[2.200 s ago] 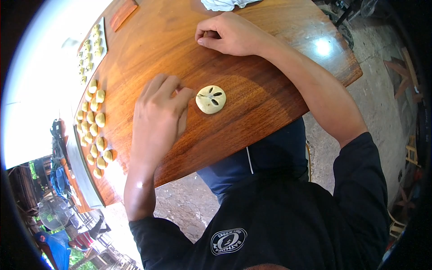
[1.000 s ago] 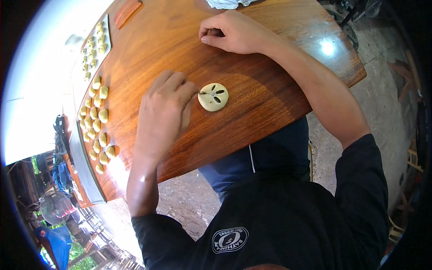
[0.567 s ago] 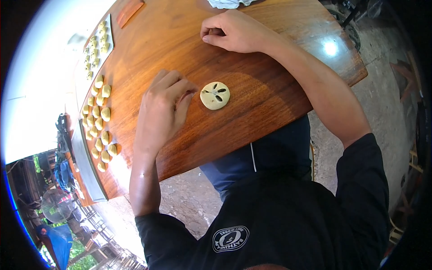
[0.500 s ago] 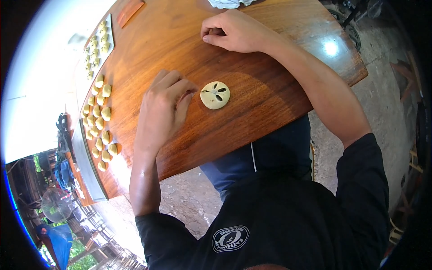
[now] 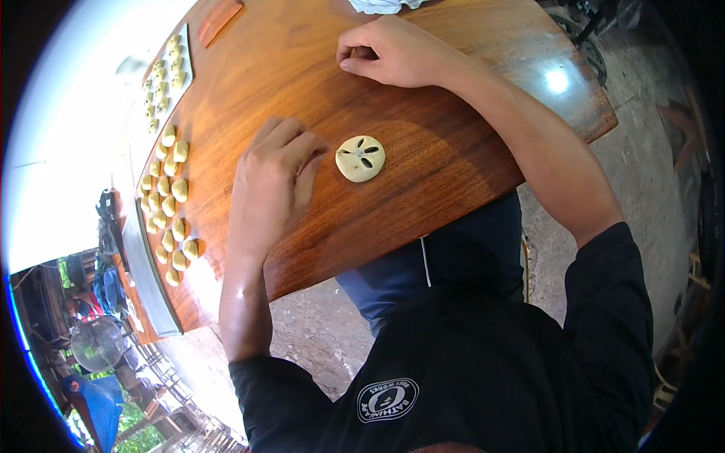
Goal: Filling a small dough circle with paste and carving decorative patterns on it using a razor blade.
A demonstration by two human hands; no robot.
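A flat round of pale dough [image 5: 351, 169] lies on the wooden table, with several dark leaf-shaped marks fanning out from near its middle. Just left of it hovers my left hand [image 5: 273, 166], fingers bent and the thumb drawn in toward the forefinger. Its fingertips are slightly blurred and sit close to the round's left edge; whatever they might pinch does not show. Farther away, my right hand [image 5: 381, 53] is curled with its thumb against the bent fingers. The hollow of that hand is dark, so its contents are hidden.
Several small yellowish dough pieces [image 5: 180, 189] stand in rows at the left of the table [image 5: 423, 181]. Beyond them a pale tray [image 5: 186, 57] carries more. A reddish flat slab [image 5: 219, 23] and a white crumpled cloth [image 5: 385, 6] lie at the far side.
The view has shifted very slightly. Both hands and the dough round keep practically the same places.
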